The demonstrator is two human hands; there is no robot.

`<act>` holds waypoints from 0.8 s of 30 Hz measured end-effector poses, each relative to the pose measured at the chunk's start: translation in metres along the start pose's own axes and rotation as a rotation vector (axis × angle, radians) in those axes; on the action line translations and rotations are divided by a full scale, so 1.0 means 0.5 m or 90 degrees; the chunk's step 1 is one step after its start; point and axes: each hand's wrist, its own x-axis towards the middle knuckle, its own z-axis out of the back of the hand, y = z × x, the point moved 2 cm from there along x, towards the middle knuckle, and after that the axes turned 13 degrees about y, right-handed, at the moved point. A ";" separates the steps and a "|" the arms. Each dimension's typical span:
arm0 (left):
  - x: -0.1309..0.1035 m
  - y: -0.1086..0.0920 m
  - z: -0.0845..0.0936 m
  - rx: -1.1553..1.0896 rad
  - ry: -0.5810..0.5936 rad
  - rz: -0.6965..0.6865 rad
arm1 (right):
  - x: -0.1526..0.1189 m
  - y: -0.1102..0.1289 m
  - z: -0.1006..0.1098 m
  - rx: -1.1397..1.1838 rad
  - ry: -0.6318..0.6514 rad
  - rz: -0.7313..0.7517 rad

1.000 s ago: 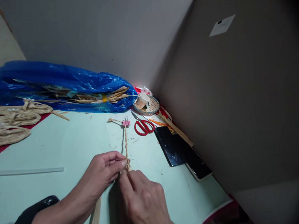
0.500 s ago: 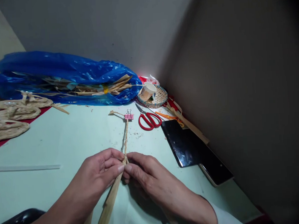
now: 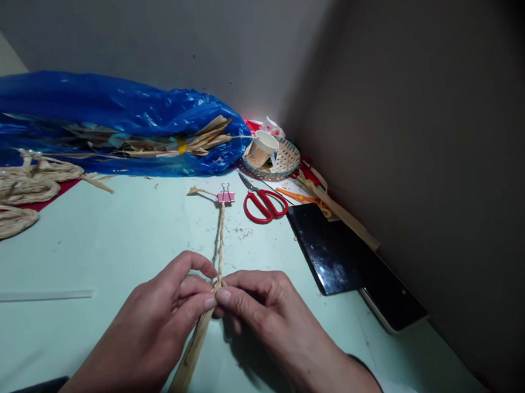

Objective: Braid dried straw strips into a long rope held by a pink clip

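Observation:
A thin braided straw cord (image 3: 221, 231) runs toward me from a pink binder clip (image 3: 226, 197), which grips it near its far end. At the near end of the braid, my right hand (image 3: 269, 316) pinches the cord between thumb and forefinger. My left hand (image 3: 163, 322) is closed at the same spot, its thumb on the strands and its forefinger curled beside the braid. From under my fingers a flat, tan dried-leaf strip (image 3: 189, 358) slants down to the bottom edge. My fingers partly hide where braid and strip meet.
Red-handled scissors (image 3: 265, 205) lie beyond my right hand, near a black tablet (image 3: 322, 252) and a phone (image 3: 393, 301). Behind are a blue plastic bag (image 3: 120, 92) of dried strips and a woven basket (image 3: 287, 160) with a paper cup (image 3: 264, 146). Woven straw pieces (image 3: 12, 221) sit left.
My left forefinger has lifted and spread a little from its thumb at the braid's end. My right hand keeps its pinch. The whole view has shifted slightly.

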 end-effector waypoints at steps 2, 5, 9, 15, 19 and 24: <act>-0.007 -0.005 -0.009 0.045 -0.041 -0.030 | 0.002 -0.002 -0.002 0.011 -0.022 -0.016; -0.017 -0.020 -0.026 0.067 -0.107 -0.039 | 0.004 -0.001 -0.005 -0.033 -0.057 -0.038; -0.022 -0.039 -0.031 0.093 -0.139 -0.016 | 0.003 0.000 -0.010 -0.072 -0.089 -0.065; -0.021 -0.044 -0.003 0.158 -0.158 -0.048 | 0.000 -0.001 -0.006 -0.111 -0.092 -0.048; -0.016 -0.044 0.008 0.028 -0.068 0.043 | 0.001 -0.001 -0.005 -0.107 -0.069 -0.026; -0.029 -0.061 -0.021 -0.051 -0.126 0.031 | 0.000 -0.003 -0.005 -0.093 -0.055 0.007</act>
